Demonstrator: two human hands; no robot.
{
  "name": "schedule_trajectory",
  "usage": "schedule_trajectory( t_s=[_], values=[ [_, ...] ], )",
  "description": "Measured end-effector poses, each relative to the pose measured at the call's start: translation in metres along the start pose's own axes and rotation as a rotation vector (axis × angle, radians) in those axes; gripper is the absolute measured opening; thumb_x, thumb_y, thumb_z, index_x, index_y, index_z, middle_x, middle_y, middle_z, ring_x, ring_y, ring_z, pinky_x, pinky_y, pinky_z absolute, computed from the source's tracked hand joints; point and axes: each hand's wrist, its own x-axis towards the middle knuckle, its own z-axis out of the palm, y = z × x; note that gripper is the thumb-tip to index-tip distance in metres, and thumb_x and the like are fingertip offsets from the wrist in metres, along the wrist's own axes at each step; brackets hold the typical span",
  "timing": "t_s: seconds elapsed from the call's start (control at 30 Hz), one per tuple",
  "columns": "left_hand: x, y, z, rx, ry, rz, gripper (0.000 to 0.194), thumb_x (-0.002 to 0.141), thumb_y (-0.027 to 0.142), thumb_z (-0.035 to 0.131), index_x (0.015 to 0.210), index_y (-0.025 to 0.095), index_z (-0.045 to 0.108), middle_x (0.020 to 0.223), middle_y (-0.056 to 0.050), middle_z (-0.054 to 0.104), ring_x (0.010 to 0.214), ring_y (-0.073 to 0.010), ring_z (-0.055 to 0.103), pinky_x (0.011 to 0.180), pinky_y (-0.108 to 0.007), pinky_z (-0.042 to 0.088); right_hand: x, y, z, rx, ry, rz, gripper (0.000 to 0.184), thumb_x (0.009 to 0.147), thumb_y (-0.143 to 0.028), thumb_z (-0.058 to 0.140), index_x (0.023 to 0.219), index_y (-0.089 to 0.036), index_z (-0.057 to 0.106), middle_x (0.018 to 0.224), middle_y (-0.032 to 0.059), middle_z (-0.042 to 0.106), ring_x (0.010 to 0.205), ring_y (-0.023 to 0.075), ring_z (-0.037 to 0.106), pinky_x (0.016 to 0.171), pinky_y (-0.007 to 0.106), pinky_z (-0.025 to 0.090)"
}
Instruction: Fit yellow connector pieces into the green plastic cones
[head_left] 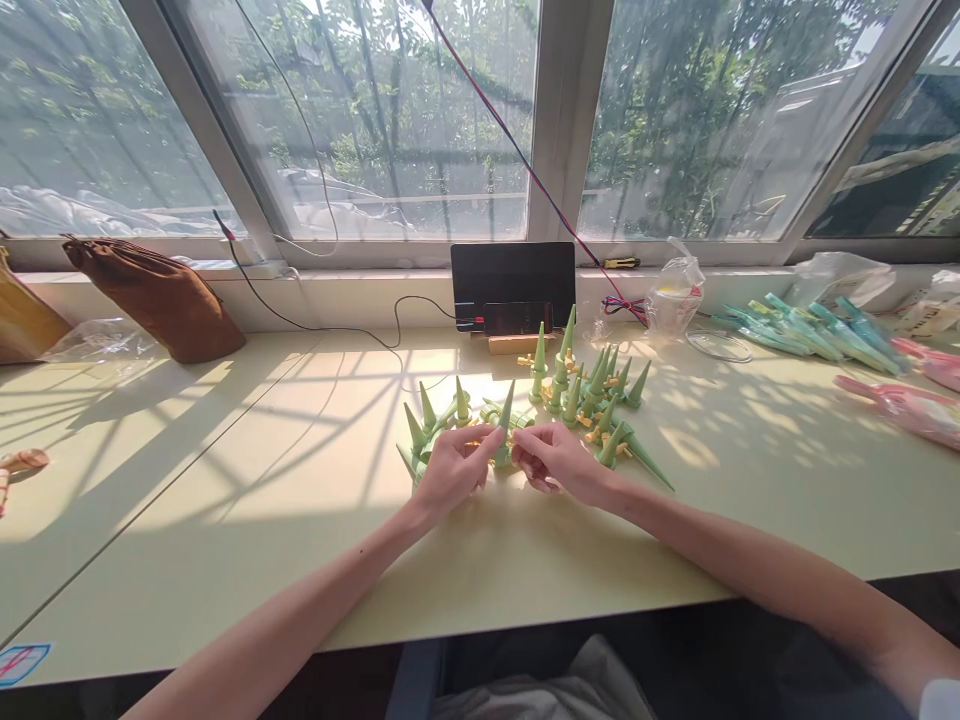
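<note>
My left hand point(463, 462) is closed around a green cone-shaped piece point(507, 408), which stands upright with its tip pointing up. Close beside it, my right hand point(553, 458) has its fingers pinched together at the cone's right side; whatever lies between those fingertips is too small to make out. More green cones with small orange-yellow side parts point(596, 385) stand and lie in a cluster behind and to the right. Another group of green cones point(426, 410) sits just left of and behind my left hand.
At the back, a black tablet point(513, 275) and a phone lean on a small wooden stand point(520, 344). A brown pouch point(161, 298) stands at the left. Bagged teal items point(814, 328) and pink packets point(904, 408) lie at the right. A black cable point(330, 328) crosses the table's back.
</note>
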Motion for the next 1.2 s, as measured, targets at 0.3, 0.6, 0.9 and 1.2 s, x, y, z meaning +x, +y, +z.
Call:
schedule_trajectory(
  t_s=[0.3,0.6,0.9,1.2],
  values=[
    [0.0,0.001,0.0,0.005,-0.008,-0.009,0.034,0.085,0.047,0.058,0.075,0.015,0.066,0.043,0.005,0.044,0.041,-0.0085,0.043,0.04,-0.019,0.036,-0.005,0.001,0.003,-0.365,0.104,-0.219,0.039,0.095,-0.045,0.044,0.068,-0.018,0.053,0.048,-0.0051,0.051,0.036,0.0072,0.043,0.044,0.022,0.038],
    [0.0,0.001,0.0,-0.012,-0.017,-0.023,0.033,0.086,0.046,0.058,0.076,0.016,0.065,0.04,0.005,0.043,0.039,-0.0087,0.042,0.042,-0.021,0.035,-0.003,0.003,-0.004,-0.857,0.211,-0.505,0.037,0.096,-0.029,0.042,0.061,-0.018,0.043,0.056,-0.0021,0.05,0.05,0.0089,0.04,0.052,0.023,0.031],
    [0.0,-0.002,0.0,-0.041,-0.048,-0.033,0.033,0.088,0.046,0.055,0.073,0.017,0.06,0.039,0.006,0.041,0.038,-0.0088,0.043,0.04,-0.02,0.033,-0.001,0.008,-0.01,-1.03,0.199,-0.751,0.033,0.098,-0.024,0.039,0.066,-0.02,0.036,0.06,-0.0034,0.037,0.054,0.0098,0.032,0.054,0.024,0.026],
    [0.0,-0.001,0.002,-0.061,-0.034,-0.024,0.032,0.088,0.047,0.055,0.078,0.017,0.062,0.038,0.006,0.042,0.036,-0.0085,0.042,0.039,-0.019,0.034,-0.001,0.01,-0.015,-1.217,0.193,-0.821,0.026,0.099,-0.021,0.038,0.074,-0.018,0.046,0.067,-0.0011,0.041,0.057,0.0106,0.033,0.054,0.024,0.028]
  ],
)
